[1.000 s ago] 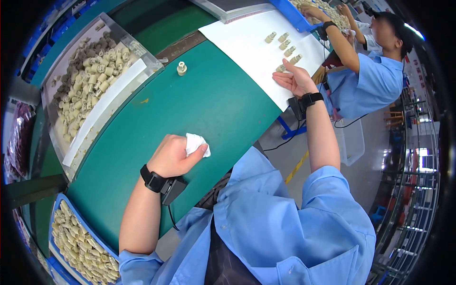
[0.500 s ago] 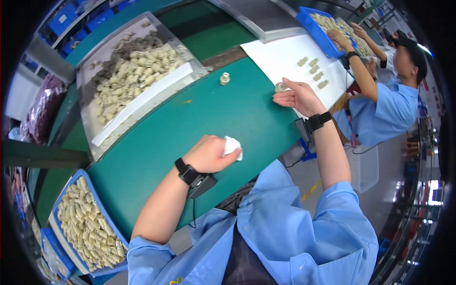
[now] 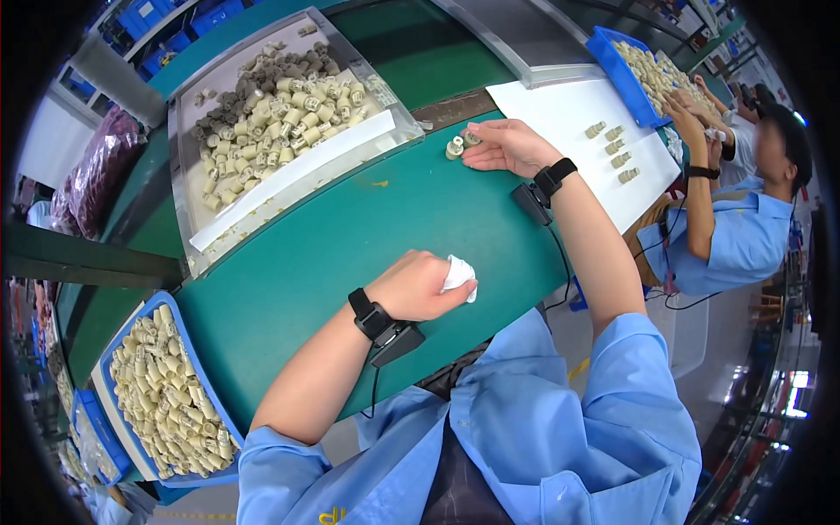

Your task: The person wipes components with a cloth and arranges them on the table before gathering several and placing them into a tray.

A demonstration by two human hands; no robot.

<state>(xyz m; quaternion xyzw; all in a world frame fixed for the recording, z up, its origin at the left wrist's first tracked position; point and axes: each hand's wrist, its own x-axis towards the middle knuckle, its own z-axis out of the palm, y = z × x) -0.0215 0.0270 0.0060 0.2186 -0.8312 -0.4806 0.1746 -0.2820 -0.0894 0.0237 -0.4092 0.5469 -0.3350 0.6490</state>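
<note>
My left hand [image 3: 413,289] is closed on a crumpled white cloth [image 3: 458,276] above the green tabletop [image 3: 350,254]. Farther off to the right, my right hand [image 3: 516,149] pinches a small cream cylindrical fitting [image 3: 472,135] between thumb and fingers. Right beside its fingertips, a similar cream fitting [image 3: 454,148] stands upright on the green surface; whether the two touch, I cannot tell. Several more fittings [image 3: 620,160] lie in a loose column on a white sheet [image 3: 560,114] to the right of that hand.
A shallow tray [image 3: 293,214] heaped with cream and greyish fittings stands at the far left. Nearer on the left is a full blue bin [image 3: 179,311]. At the far right, a co-worker [image 3: 731,219] reaches toward another blue bin [image 3: 610,66] of fittings.
My right hand has moved left with its fitting, away from the white sheet and up to the standing fitting. My left hand still grips the cloth. The whole view has shifted slightly.
</note>
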